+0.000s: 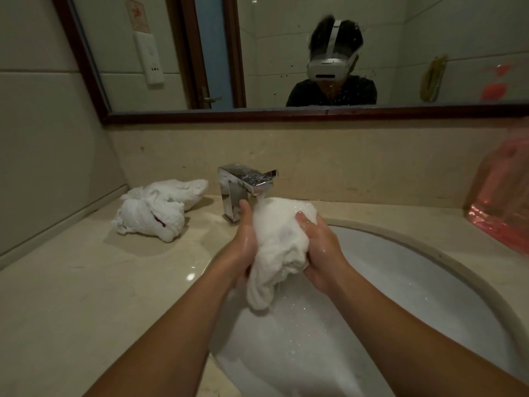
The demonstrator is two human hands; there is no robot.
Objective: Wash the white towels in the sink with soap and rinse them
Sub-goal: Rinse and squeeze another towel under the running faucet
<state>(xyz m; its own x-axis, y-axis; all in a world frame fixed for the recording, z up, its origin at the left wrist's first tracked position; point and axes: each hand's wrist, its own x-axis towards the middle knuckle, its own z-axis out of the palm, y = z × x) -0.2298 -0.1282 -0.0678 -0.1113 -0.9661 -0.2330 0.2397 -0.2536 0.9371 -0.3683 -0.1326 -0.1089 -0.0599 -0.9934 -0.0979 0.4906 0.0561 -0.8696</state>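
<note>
A wet white towel (279,242) is bunched between both my hands over the white sink (415,282), right under the chrome faucet (246,184). Water runs from the spout onto the towel's top and drips off its hanging lower end. My left hand (243,245) grips the towel's left side, thumb pointing up. My right hand (320,247) grips its right side with fingers curled into the cloth. A second white towel (156,210), crumpled, with a dark red mark, lies on the counter left of the faucet.
A beige stone counter (86,310) surrounds the sink. A pink plastic bag (501,202) stands at the right edge. A mirror (286,53) with a dark wooden frame hangs above the backsplash, and the tiled wall closes the left side.
</note>
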